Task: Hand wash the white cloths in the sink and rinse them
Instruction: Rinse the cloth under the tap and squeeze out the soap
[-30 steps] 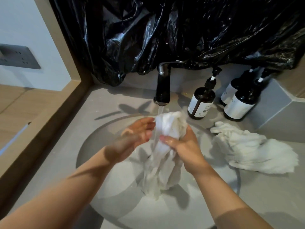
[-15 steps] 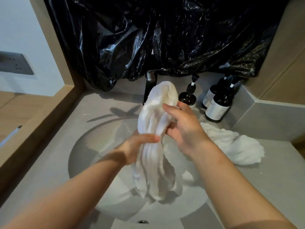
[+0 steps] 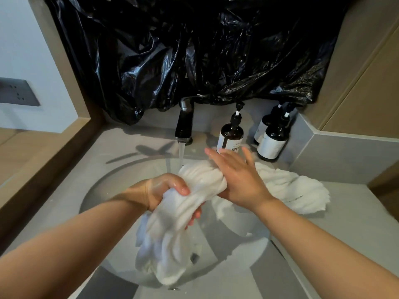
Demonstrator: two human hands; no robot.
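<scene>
Left hand [image 3: 165, 190] grips cloth [image 3: 172, 231] mid-length over sink [image 3: 103, 190]; right hand [image 3: 239, 180], fingers straight, presses its top end below running tap [image 3: 184, 126]. Second cloth [image 3: 300, 190] lies on bench [image 3: 349, 229] right of sink.

Left hand [image 3: 170, 195] grips the wet white ribbed cloth [image 3: 172, 234] over the round grey sink [image 3: 97, 190]; right hand [image 3: 239, 180], fingers straight, presses its upper end under water from the black faucet [image 3: 184, 124]. A second white cloth [image 3: 298, 190] lies on the grey counter [image 3: 345, 223].
</scene>
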